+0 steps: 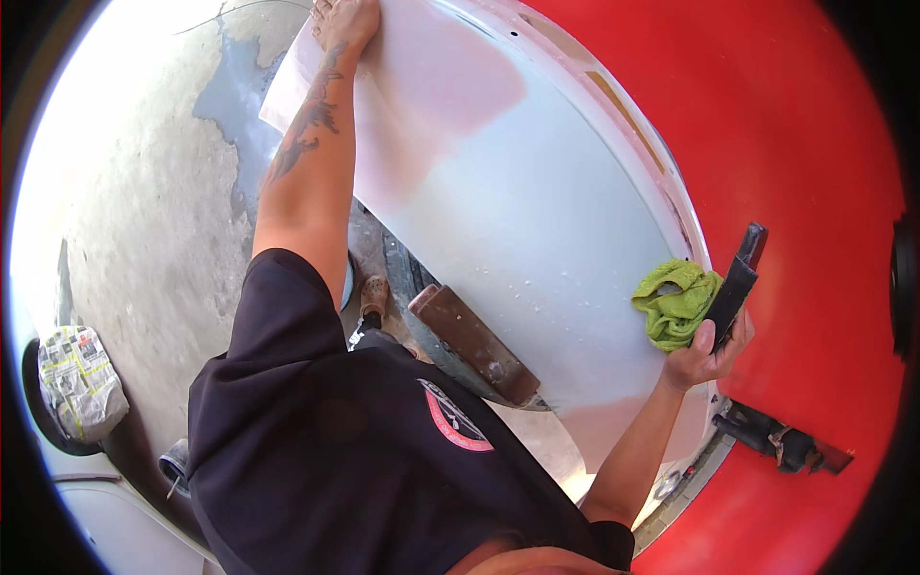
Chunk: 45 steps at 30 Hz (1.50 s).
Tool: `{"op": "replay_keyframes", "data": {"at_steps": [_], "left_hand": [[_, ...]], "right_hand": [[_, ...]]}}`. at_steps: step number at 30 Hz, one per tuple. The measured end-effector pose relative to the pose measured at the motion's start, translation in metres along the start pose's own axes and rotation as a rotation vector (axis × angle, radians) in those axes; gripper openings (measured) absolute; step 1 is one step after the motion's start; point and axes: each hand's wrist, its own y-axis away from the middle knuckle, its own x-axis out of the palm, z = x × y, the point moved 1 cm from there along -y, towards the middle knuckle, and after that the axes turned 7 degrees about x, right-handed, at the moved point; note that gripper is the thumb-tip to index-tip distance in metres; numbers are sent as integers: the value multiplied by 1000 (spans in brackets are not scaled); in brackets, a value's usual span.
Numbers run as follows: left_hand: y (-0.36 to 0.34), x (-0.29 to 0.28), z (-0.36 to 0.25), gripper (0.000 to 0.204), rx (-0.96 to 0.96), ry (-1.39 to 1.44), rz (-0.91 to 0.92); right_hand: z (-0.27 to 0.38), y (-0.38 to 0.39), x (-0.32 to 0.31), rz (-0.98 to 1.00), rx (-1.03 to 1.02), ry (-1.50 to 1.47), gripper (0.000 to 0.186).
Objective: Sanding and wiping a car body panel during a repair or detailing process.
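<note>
A curved car body panel (537, 201), pale grey-white with pinkish patches, stretches in front of me, with water drops on its near part. At the far left end, my left hand (347, 21) lies on the panel's edge, fingers stretched out and holding nothing visible. My right hand (711, 356) grips a long black block (736, 287), probably a sanding block, tilted up off the panel at the right. Beside that block, a crumpled green cloth (674, 302) rests on the panel's right edge. Whether my fingers touch the cloth I cannot tell.
A brown rectangular block (476, 345) sits against the panel's near edge. Bright red bodywork (767, 144) borders the panel on the right. Concrete floor (163, 201) with a wet patch spreads to the left. A newspaper-covered round thing (81, 383) and a shoe (374, 295) are lower down.
</note>
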Motion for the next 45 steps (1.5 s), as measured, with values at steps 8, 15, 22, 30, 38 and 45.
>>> {"op": "replay_keyframes", "data": {"at_steps": [8,15,22,30,38,45], "left_hand": [[63,-5,-45,95,-99,202,-136],[121,-25,-87,97,-11,305,-131],[186,-36,-117,98,85,382,-132],[239,-41,-108,94,254,330,-30],[91,-13,43,97,-122,357,-56],[149,-7,33,94,12,352,-106]], "right_hand": [[4,-3,6,4,-21,34,48],[4,-1,3,-10,-35,55,45],[6,-3,8,-2,-45,30,43],[5,-4,6,-13,10,40,48],[5,-2,8,-8,28,85,50],[-2,3,2,-81,16,224,47]]}}
